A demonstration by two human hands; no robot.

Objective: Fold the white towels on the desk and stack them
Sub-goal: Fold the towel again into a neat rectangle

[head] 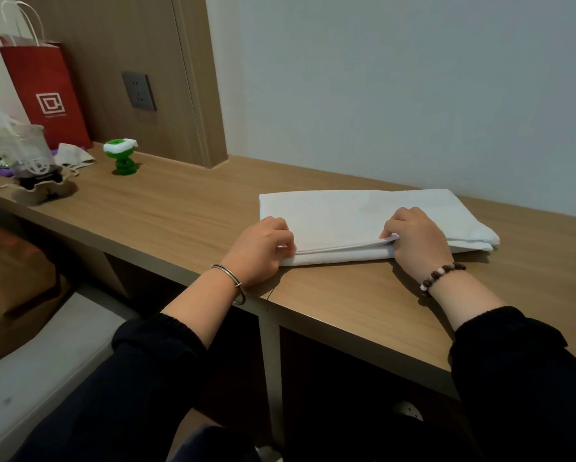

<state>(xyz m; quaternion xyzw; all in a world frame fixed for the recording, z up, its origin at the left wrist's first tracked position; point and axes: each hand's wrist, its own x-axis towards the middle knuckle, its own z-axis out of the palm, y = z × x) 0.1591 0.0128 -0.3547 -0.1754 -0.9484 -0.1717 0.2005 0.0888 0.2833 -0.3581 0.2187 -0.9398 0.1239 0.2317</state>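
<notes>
So the white towel is lying flat on the desk, centre-right of the frame, with its far edge up close to the wall. It's already folded over into a long rectangle. You can see stacked layers along the near edge and at the right end, though I honestly can't tell if that's one towel or more. Both hands are on the near edge. The left hand is at the near left corner, fingers curled and pinching the cloth there, with a metal bangle on that wrist. The right hand is further right along the same edge, fingers curled too, gripping the top layer, which sits slightly lifted off the one under it. There's a bead bracelet on that wrist. Dark sleeves on both arms. Over in the upper left of the frame there's a red paper bag standing against the wood panel and a socket on the panel. On the desk below sit a little green figure and a plastic cup with some clutter around it, all well apart from the towel.
</notes>
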